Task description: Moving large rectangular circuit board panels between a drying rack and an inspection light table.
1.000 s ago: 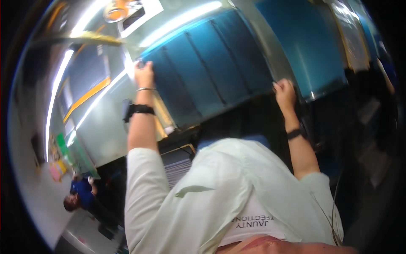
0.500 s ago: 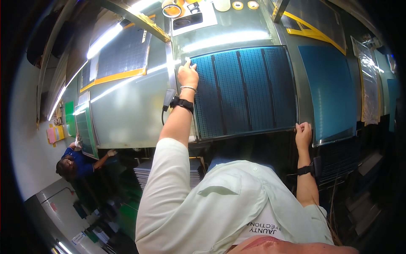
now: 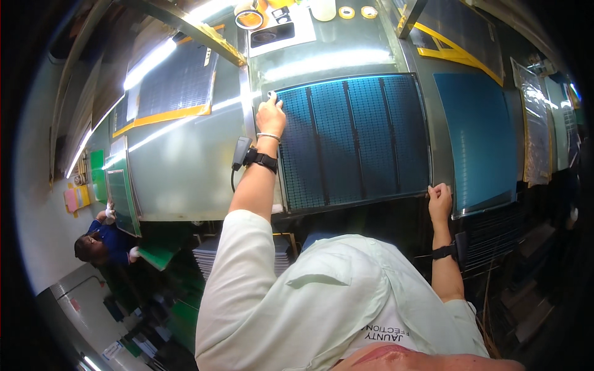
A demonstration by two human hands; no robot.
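Gridded blue panel (image 3: 356, 145), one, with dark vertical bars: lying flat on the glass-topped bench (image 3: 346, 40), between the two hands. Right hand (image 3: 438, 201): pinching the panel's near right corner, thumb and fingertip pressing together, other fingers curling in. Left hand (image 3: 271, 116): reaching across, pinching the far left corner between thumb and forefinger. Two small tape rolls (image 3: 369, 12): resting side by side beyond the panel.

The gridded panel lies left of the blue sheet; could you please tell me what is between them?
A narrow strip of tabletop separates the gridded panel from the blue sheet, with the right hand at its near end, in the head view.
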